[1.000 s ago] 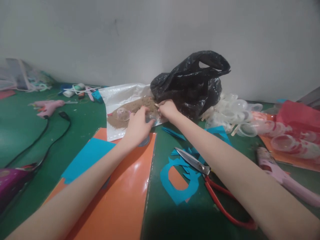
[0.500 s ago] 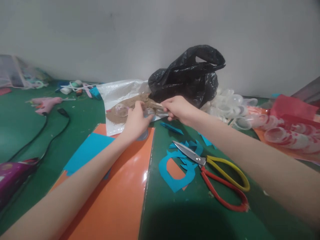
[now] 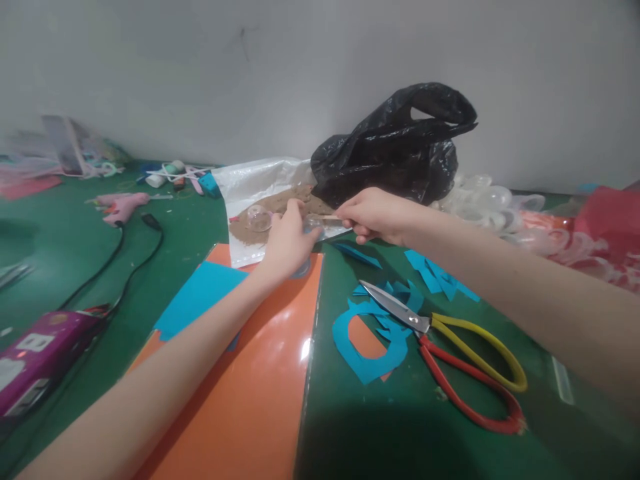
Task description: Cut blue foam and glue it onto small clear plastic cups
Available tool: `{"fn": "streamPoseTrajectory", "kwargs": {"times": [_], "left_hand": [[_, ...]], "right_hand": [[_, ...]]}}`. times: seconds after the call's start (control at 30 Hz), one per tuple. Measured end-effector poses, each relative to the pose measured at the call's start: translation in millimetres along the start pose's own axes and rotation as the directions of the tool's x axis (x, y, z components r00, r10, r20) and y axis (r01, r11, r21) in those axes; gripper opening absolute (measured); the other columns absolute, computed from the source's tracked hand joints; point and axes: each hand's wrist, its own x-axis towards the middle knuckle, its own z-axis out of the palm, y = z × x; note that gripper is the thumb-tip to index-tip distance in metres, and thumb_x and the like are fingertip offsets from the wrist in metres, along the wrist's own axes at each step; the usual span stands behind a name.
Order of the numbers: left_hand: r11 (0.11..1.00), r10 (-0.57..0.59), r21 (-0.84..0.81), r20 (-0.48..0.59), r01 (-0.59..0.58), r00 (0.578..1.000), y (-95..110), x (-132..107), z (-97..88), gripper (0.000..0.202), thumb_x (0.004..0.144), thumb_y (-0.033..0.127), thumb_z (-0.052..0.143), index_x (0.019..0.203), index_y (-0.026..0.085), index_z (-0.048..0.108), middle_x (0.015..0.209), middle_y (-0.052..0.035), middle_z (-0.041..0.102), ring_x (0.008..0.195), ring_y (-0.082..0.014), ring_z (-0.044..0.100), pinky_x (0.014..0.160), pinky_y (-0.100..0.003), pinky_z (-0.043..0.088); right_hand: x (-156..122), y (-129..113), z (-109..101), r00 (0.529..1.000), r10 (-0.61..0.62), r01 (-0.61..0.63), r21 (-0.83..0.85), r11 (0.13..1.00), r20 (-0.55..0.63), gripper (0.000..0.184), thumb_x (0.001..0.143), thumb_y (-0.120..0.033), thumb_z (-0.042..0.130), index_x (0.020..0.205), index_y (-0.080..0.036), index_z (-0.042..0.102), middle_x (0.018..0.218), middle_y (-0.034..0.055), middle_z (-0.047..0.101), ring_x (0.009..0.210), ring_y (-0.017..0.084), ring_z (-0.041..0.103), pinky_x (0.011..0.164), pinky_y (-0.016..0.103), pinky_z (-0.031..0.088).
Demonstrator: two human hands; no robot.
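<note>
My right hand (image 3: 370, 215) pinches a flat wooden stick (image 3: 325, 217), its tip pointing left over a heap of brown sand-like material (image 3: 277, 200). My left hand (image 3: 291, 237) is curled around a clear plastic cup-like piece (image 3: 314, 225), mostly hidden by the fingers and thumb. The stick's tip is at this piece; whether it is inside I cannot tell. The brown heap lies on a white plastic bag (image 3: 240, 183). Left of my left hand, another clear rounded plastic piece (image 3: 259, 217) rests on the heap.
A black plastic bag (image 3: 385, 160) stands behind my right hand. Scissors (image 3: 420, 324) and blue paper scraps (image 3: 370, 353) lie below my right arm. An orange sheet (image 3: 260, 373) is under my left arm. Left are a pink glue gun (image 3: 123, 205) and purple box (image 3: 50, 353); clear cups (image 3: 485, 200) stand right.
The whole view has shifted, so things appear further right. The stick in my right hand now lies flatter, with its tip by the clear piece at my left hand.
</note>
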Motion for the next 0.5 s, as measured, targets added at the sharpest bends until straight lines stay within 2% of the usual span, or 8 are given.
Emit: {"fn": "streamPoseTrajectory", "kwargs": {"times": [0.17, 0.3, 0.43, 0.5], "left_hand": [[1.0, 0.014, 0.012, 0.008, -0.014, 1.0, 1.2, -1.0, -0.9, 0.041, 0.084, 0.024, 0.065, 0.122, 0.02, 0.048, 0.114, -0.0127, 0.065, 0.124, -0.0364, 0.048, 0.1, -0.05, 0.043], [0.999, 0.029, 0.018, 0.008, -0.03, 1.0, 2.9, -2.0, -2.7, 0.039, 0.084, 0.025, 0.063, 0.121, 0.021, 0.051, 0.117, -0.0124, 0.065, 0.123, -0.0373, 0.049, 0.101, -0.051, 0.044], [0.999, 0.029, 0.022, 0.008, -0.029, 1.0, 4.4, -1.8, -3.9, 0.038, 0.084, 0.027, 0.063, 0.119, 0.02, 0.053, 0.119, -0.012, 0.066, 0.122, -0.0372, 0.051, 0.1, -0.051, 0.045], [0.999, 0.026, 0.022, 0.009, -0.026, 1.0, 4.7, -1.5, -4.2, 0.038, 0.084, 0.027, 0.063, 0.12, 0.02, 0.053, 0.119, -0.012, 0.067, 0.123, -0.0376, 0.051, 0.1, -0.051, 0.045]], "right_hand": [[4.5, -11.1, -5.2, 0.999, 0.041, -0.04, -0.081, 0.996, 0.011, 0.04, 0.087, 0.004, 0.061, 0.054, -0.017, 0.062, 0.045, -0.0042, 0.045, 0.036, 0.004, 0.033, 0.037, 0.019, 0.039], [11.0, -36.6, -8.2, 0.997, 0.074, -0.07, -0.255, 0.964, 0.005, 0.045, 0.084, 0.004, 0.068, 0.046, -0.015, 0.054, 0.043, -0.0048, 0.044, 0.036, 0.003, 0.037, 0.039, 0.018, 0.04], [16.3, -63.7, -2.3, 0.995, 0.088, -0.095, -0.539, 0.837, -0.038, 0.038, 0.088, -0.001, 0.064, 0.051, -0.008, 0.06, 0.052, -0.0047, 0.053, 0.05, 0.002, 0.057, 0.05, 0.014, 0.041], [19.1, -71.5, 1.9, 0.994, 0.086, -0.106, -0.565, 0.818, -0.062, 0.033, 0.084, 0.003, 0.066, 0.053, -0.007, 0.062, 0.057, -0.0039, 0.059, 0.059, 0.004, 0.065, 0.053, 0.013, 0.043]]}}
